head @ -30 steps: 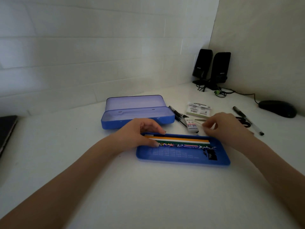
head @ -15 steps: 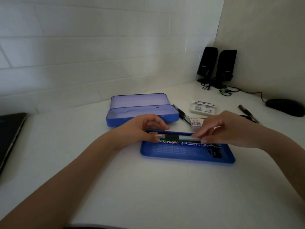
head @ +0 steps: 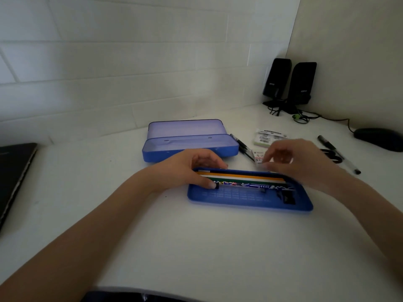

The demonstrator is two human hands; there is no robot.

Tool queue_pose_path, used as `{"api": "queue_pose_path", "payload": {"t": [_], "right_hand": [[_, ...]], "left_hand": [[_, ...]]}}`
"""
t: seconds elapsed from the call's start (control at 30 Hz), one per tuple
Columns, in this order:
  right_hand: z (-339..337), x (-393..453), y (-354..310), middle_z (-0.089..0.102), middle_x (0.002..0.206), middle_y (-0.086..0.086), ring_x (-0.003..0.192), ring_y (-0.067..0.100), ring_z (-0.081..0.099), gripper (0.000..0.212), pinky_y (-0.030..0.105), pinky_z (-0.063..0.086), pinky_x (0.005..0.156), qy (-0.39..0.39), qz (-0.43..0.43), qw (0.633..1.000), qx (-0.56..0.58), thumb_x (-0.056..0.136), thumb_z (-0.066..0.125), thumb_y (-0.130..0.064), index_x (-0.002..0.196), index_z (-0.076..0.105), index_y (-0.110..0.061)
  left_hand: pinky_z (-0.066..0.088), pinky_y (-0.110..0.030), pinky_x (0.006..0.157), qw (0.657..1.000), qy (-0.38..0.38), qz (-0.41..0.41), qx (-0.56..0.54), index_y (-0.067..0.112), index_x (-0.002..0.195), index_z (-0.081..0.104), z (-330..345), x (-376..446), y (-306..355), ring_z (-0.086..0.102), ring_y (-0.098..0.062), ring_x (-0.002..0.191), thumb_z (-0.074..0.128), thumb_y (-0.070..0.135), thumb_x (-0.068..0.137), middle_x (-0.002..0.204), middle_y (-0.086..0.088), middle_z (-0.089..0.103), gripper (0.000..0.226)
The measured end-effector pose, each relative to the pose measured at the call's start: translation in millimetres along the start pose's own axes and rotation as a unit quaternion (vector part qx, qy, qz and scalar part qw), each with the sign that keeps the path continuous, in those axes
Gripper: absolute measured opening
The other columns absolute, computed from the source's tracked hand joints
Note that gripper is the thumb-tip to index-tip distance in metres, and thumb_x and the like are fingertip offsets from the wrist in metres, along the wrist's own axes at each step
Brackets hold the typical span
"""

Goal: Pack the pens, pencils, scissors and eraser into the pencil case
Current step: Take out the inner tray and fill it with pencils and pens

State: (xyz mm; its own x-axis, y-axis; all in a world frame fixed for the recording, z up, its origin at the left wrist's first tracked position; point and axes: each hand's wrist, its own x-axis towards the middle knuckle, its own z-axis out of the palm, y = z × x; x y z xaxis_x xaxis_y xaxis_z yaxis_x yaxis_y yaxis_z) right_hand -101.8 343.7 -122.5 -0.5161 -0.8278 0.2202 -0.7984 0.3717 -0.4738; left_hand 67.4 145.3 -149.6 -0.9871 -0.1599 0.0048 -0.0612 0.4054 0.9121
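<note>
A blue tray [head: 250, 200] lies on the white desk in front of me, with several pencils [head: 242, 179] in orange, white, green and a pattern lined up along its far side. My left hand [head: 189, 168] pinches the left ends of these pencils, thumb in front and fingers behind. My right hand [head: 292, 159] hovers, blurred, over the tray's far right end with fingers apart and nothing in it. Behind the tray stands the open blue pencil case [head: 189, 147]. An eraser [head: 259, 157], black pens [head: 242, 147], scissors [head: 332, 155] and another pen [head: 340, 154] lie on the desk.
A white labelled packet [head: 270, 137] lies behind the eraser. Two black speakers [head: 290, 83] with cables stand in the far corner, with a black mouse [head: 379, 138] to their right. A dark laptop [head: 13, 171] sits at the left edge. White walls close off the back and right.
My right hand has let go of the middle of the pencils and lifted back to the right. The pencils now lie flat in the tray. My left hand stays at their left end.
</note>
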Motion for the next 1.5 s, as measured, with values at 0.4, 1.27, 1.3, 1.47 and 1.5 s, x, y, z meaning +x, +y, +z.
{"api": "queue_pose_path", "payload": {"t": [0.4, 1.27, 1.3, 1.47, 1.5], "right_hand": [[-0.2, 11.4, 30.7, 0.054, 0.077, -0.008, 0.068, 0.003, 0.048, 0.03, 0.021, 0.034, 0.054, -0.036, 0.161, 0.984, -0.073, 0.075, 0.069, -0.049, 0.083, 0.058, -0.022], [-1.0, 11.4, 14.9, 0.069, 0.079, -0.001, 0.059, 0.004, 0.057, 0.012, 0.015, 0.05, 0.052, 0.184, 0.056, 0.973, 0.127, 0.085, 0.065, -0.025, 0.093, 0.072, -0.02], [-6.2, 8.4, 11.2, 0.07, 0.075, -0.002, 0.056, 0.002, 0.058, 0.009, 0.012, 0.049, 0.05, 0.123, 0.041, 0.975, 0.183, 0.084, 0.066, -0.024, 0.09, 0.072, -0.022], [-17.1, -2.5, 9.3, 0.074, 0.07, 0.004, 0.055, 0.011, 0.062, 0.012, 0.014, 0.051, 0.058, -0.126, -0.024, 0.978, 0.162, 0.077, 0.069, -0.023, 0.083, 0.076, -0.031], [-17.9, -3.4, 8.7, 0.074, 0.074, 0.006, 0.057, 0.014, 0.063, 0.012, 0.015, 0.051, 0.059, -0.141, -0.035, 0.978, 0.15, 0.074, 0.07, -0.03, 0.083, 0.077, -0.032]], "left_hand": [[0.047, -0.014, 0.09, 1.0, 0.003, -0.007, 0.014, 0.019, 0.102, 0.066, 1.0, 0.5, 1.8, 0.062, 0.0, 0.108, 0.075, -0.002, 0.072, 0.116, 0.008, 0.068, 0.038], [0.048, -0.017, 0.094, 1.0, 0.009, -0.013, 0.021, 0.019, 0.104, 0.066, 0.4, 0.3, 2.4, 0.062, 0.0, 0.108, 0.076, 0.0, 0.071, 0.113, 0.011, 0.069, 0.039], [0.048, -0.017, 0.094, 1.0, 0.012, -0.013, 0.019, 0.019, 0.104, 0.066, 0.3, -0.2, 2.4, 0.062, 0.0, 0.108, 0.076, 0.0, 0.071, 0.113, 0.01, 0.069, 0.039], [0.048, -0.02, 0.094, 0.999, 0.032, -0.015, 0.019, 0.02, 0.102, 0.066, 0.2, -1.5, 1.8, 0.064, -0.002, 0.106, 0.08, 0.003, 0.068, 0.109, 0.009, 0.071, 0.041], [0.048, -0.02, 0.095, 0.999, 0.03, -0.011, 0.023, 0.02, 0.102, 0.066, 0.0, -1.6, 2.1, 0.064, -0.003, 0.106, 0.08, 0.003, 0.068, 0.109, 0.007, 0.071, 0.041]]}}
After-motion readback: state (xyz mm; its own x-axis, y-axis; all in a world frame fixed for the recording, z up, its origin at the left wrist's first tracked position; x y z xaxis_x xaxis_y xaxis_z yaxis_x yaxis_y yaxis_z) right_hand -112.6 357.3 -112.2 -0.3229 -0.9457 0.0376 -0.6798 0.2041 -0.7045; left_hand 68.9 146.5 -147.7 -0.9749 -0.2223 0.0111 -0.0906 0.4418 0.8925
